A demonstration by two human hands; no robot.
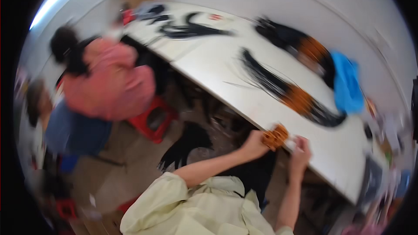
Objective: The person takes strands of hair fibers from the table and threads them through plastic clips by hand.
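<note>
My left hand [257, 145] is closed around a small orange-brown bundle [275, 136] of looped or ridged pieces, held over the near edge of the white table. Just to its right is my right hand [300, 153], with its fingers curled together. A small pale spot shows by those fingertips, but blur hides what they hold, if anything. Farther back on the table lies a bundle of long black strands [265, 74], like wires or cables. An orange-brown section [298, 99] crosses its middle.
A second black bundle [278, 35] with an orange-brown part lies along the wall beside a blue cloth [347, 82]. More black strands [191, 30] are at the table's [209, 67] far end. On the left, a person in pink [109, 78] is near a red stool [154, 119].
</note>
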